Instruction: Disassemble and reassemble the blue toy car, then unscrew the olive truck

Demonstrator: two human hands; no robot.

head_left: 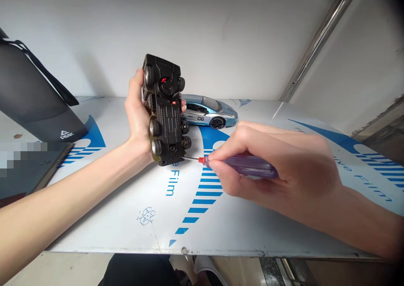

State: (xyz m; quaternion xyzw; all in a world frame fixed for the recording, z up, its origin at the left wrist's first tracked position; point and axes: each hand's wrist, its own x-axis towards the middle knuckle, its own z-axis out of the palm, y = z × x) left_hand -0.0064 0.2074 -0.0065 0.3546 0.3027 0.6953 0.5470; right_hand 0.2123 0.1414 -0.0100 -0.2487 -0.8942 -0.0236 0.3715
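My left hand [139,113] is wrapped round a toy truck [168,121], holding it up on end with its black underside and several wheels facing me. Two small red parts show on that underside. Pinched in my right hand [261,164] is a screwdriver [241,164] with a clear purple handle and a red collar. Its thin shaft points left, and the tip is at the lower right corner of the truck's underside. Whether the tip sits in a screw cannot be made out. Behind the truck stands a silver-blue toy car [208,110] marked 06, partly hidden by it.
A dark grey bottle [41,84] with a strap leans into view at left, beside a flat, partly blurred-out object [47,168]. The table [120,227] carries white film with blue print. A white wall and a metal rail [318,41] stand behind.
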